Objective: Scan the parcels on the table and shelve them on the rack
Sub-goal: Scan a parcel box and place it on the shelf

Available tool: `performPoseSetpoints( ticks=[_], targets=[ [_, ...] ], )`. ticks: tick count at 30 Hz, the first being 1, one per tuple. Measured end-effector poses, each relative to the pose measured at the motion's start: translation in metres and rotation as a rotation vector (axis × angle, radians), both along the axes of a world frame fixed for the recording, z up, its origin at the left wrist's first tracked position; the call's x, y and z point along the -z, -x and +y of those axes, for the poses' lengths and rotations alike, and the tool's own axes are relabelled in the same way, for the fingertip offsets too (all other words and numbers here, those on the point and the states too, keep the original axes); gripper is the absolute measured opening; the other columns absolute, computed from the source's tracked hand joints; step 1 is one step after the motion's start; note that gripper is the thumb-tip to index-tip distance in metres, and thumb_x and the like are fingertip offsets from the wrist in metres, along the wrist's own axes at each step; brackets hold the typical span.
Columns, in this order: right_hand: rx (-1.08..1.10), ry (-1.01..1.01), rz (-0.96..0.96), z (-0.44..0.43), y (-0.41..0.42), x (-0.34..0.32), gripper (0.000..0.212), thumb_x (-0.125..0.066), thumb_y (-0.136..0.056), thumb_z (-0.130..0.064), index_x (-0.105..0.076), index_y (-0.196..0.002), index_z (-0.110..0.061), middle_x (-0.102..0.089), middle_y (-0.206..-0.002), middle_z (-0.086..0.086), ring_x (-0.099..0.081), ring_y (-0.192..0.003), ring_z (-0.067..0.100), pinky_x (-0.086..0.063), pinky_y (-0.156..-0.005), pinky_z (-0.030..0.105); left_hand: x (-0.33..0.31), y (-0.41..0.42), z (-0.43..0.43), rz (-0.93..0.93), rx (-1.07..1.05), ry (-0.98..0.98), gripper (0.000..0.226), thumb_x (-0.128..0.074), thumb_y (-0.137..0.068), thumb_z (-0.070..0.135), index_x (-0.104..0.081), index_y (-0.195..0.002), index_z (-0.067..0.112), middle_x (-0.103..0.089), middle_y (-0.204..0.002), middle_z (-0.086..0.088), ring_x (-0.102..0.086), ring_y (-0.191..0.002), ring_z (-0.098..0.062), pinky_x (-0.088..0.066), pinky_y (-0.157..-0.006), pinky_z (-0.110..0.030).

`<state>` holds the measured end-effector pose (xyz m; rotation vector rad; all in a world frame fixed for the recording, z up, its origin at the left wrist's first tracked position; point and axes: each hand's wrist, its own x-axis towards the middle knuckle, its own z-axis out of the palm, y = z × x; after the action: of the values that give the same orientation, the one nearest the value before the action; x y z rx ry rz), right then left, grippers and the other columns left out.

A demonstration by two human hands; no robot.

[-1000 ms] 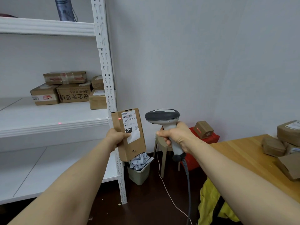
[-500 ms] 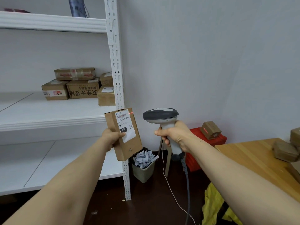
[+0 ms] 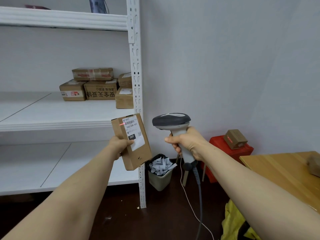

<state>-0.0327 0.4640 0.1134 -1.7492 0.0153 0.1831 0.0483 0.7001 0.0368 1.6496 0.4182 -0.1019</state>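
Item: flat parcel, held up just in front of the rack, left hand curled round its lower left edge, thumb on the label; right hand wrapped round the grip of the scanner, right of the rack. Step in hand: scanning, the red line landing at the label's left edge, apparently short of the barcode. Next move likely calls for squarer aim, then shelving beside the stacked parcels on the rack.
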Motion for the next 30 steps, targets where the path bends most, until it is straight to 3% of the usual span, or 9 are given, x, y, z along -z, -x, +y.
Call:
performPoseSetpoints(
  ticks=[5,9,11,14,18,22,27,30],
  targets=[
    [-0.012,-0.004,0.024,0.004,-0.001,0.003,0.027,-0.076,-0.079,-0.007,-0.056,-0.061,-0.009,-0.051,-0.042,0.000,-0.043,-0.034,0.011,-0.040,-0.040,0.020,-0.001,0.004,0.007,0.000,-0.013,-0.003,0.036,-0.068,-0.086,0.003,-0.058,-0.120,0.010,-0.062,-0.120,-0.010,-0.055,-0.098,-0.027,-0.044,-0.081,-0.040],
    [-0.026,-0.066,0.040,0.008,-0.002,0.006,0.015,-0.078,-0.075,-0.003,-0.063,-0.077,-0.003,-0.065,-0.056,0.010,-0.050,-0.038,0.013,-0.043,-0.040,0.021,-0.003,0.013,0.011,0.004,-0.010,-0.010,0.034,-0.069,-0.086,0.006,-0.057,-0.118,0.011,-0.060,-0.110,-0.006,-0.056,-0.097,-0.026,-0.045,-0.080,-0.040],
    [-0.003,-0.091,0.043,0.009,-0.004,0.010,0.022,-0.082,-0.070,-0.002,-0.063,-0.082,-0.003,-0.070,-0.067,0.015,-0.055,-0.043,0.016,-0.045,-0.041,0.022,-0.005,0.020,0.015,0.003,-0.016,0.003,0.028,-0.069,-0.087,0.011,-0.057,-0.111,0.014,-0.062,-0.110,-0.006,-0.057,-0.095,-0.025,-0.046,-0.084,-0.040],
    [0.056,-0.126,0.056,0.013,-0.011,0.020,0.027,-0.083,-0.065,0.003,-0.062,-0.080,-0.004,-0.070,-0.064,0.011,-0.063,-0.049,0.019,-0.047,-0.042,0.022,-0.005,0.036,0.021,0.025,-0.030,0.016,0.028,-0.069,-0.088,0.023,-0.057,-0.113,0.015,-0.064,-0.104,-0.005,-0.059,-0.095,-0.025,-0.046,-0.092,-0.044],
    [0.072,-0.184,0.122,0.030,-0.019,0.038,0.022,-0.076,-0.068,0.014,-0.062,-0.072,-0.002,-0.069,-0.056,0.010,-0.067,-0.047,0.018,-0.044,-0.037,0.019,-0.002,0.061,0.039,0.054,-0.091,0.111,0.028,-0.066,-0.090,0.026,-0.059,-0.113,0.012,-0.066,-0.092,-0.006,-0.062,-0.082,-0.022,-0.053,-0.075,-0.040],
    [0.056,-0.166,0.154,0.062,-0.029,0.052,0.021,-0.075,-0.072,0.010,-0.062,-0.083,-0.003,-0.071,-0.063,0.010,-0.070,-0.053,0.017,-0.046,-0.040,0.020,-0.002,0.070,0.070,0.054,-0.140,0.152,0.027,-0.065,-0.091,0.027,-0.059,-0.113,0.013,-0.068,-0.092,-0.006,-0.064,-0.080,-0.021,-0.052,-0.065,-0.034],
    [0.039,-0.164,0.148,0.109,-0.051,0.055,0.030,-0.075,-0.074,0.008,-0.063,-0.101,0.003,-0.072,-0.087,0.021,-0.073,-0.069,0.025,-0.060,-0.068,0.037,-0.008,0.058,0.118,0.015,-0.190,0.252,0.031,-0.065,-0.090,0.024,-0.059,-0.118,0.012,-0.069,-0.094,-0.008,-0.066,-0.080,-0.023,-0.055,-0.068,-0.036],
    [0.044,-0.180,0.116,0.144,-0.072,0.049,0.026,-0.074,-0.076,0.007,-0.062,-0.097,0.001,-0.071,-0.088,0.022,-0.070,-0.063,0.022,-0.059,-0.054,0.028,-0.018,0.040,0.149,-0.020,-0.179,0.318,0.035,-0.064,-0.088,0.022,-0.058,-0.122,0.012,-0.069,-0.102,-0.010,-0.066,-0.084,-0.023,-0.055,-0.058,-0.033]
  ],
)
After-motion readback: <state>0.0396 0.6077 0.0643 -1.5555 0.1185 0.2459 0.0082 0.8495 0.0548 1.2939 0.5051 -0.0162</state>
